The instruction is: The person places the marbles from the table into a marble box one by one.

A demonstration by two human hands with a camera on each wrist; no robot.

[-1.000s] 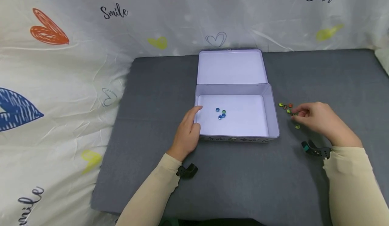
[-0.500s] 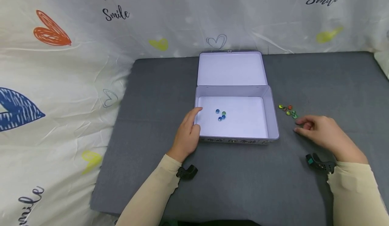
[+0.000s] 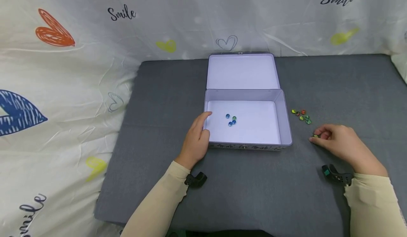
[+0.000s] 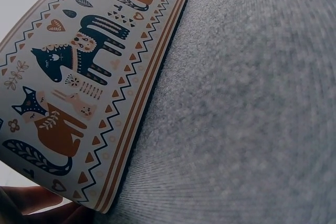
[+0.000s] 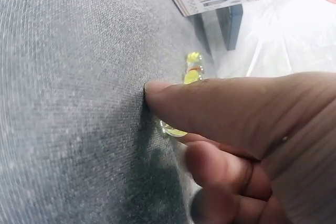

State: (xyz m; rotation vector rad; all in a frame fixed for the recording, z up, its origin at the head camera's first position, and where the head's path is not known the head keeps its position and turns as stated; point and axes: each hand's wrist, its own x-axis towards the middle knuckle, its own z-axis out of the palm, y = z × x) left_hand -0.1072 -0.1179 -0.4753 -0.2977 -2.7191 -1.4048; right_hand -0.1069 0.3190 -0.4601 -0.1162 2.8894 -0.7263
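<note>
A hinged tin box stands with its lid raised; in the left wrist view its front wall shows printed animals. My left hand grips its left wall near the front corner, thumb and index finger over the rim. Inside lie several marbles, blue and green. Right of the box, my right hand pinches a yellow-green marble between thumb and index finger, low over the cloth. The other fingers are curled. Just beyond it sits a cluster of green, yellow and red marbles.
Grey cloth covers the table. A white sheet printed with hearts and "Smile" hangs behind it and down the left side. Black bands sit at both wrists, the left band close to the box's front.
My right hand has drawn back from the cluster toward me, uncovering green marbles there, and now has the lone yellow-green marble between its fingertips. The left hand and box stay put.
</note>
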